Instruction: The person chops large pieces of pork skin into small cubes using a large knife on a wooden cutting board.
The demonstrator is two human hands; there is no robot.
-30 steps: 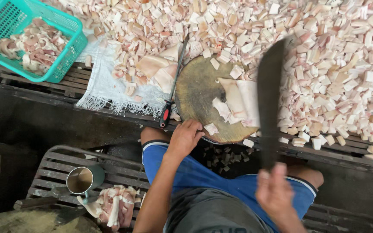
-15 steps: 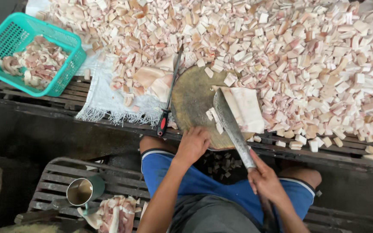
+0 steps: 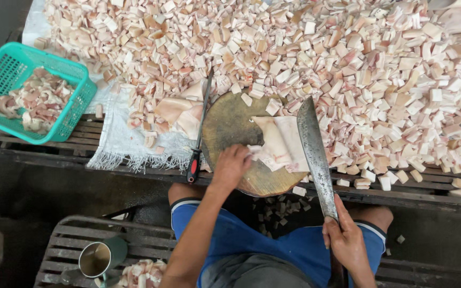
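Observation:
My left hand (image 3: 231,166) rests on the round wooden chopping block (image 3: 230,122), fingers touching the near edge of a pale slab of pork skin (image 3: 278,144) lying on it. My right hand (image 3: 345,240) grips the handle of a long dark cleaver (image 3: 314,149), whose blade lies along the right side of the slab. A huge heap of cut pale pink squares (image 3: 305,58) covers the table behind and to the right of the block.
A sharpening steel with a red and black handle (image 3: 198,133) lies left of the block. A green plastic basket (image 3: 33,96) with meat scraps stands at far left on a white woven sheet (image 3: 118,144). A metal cup (image 3: 100,258) sits on a slatted bench below.
The cleaver has come down from a raised position to lie flat by the slab. My left hand has moved forward onto the block to touch the slab.

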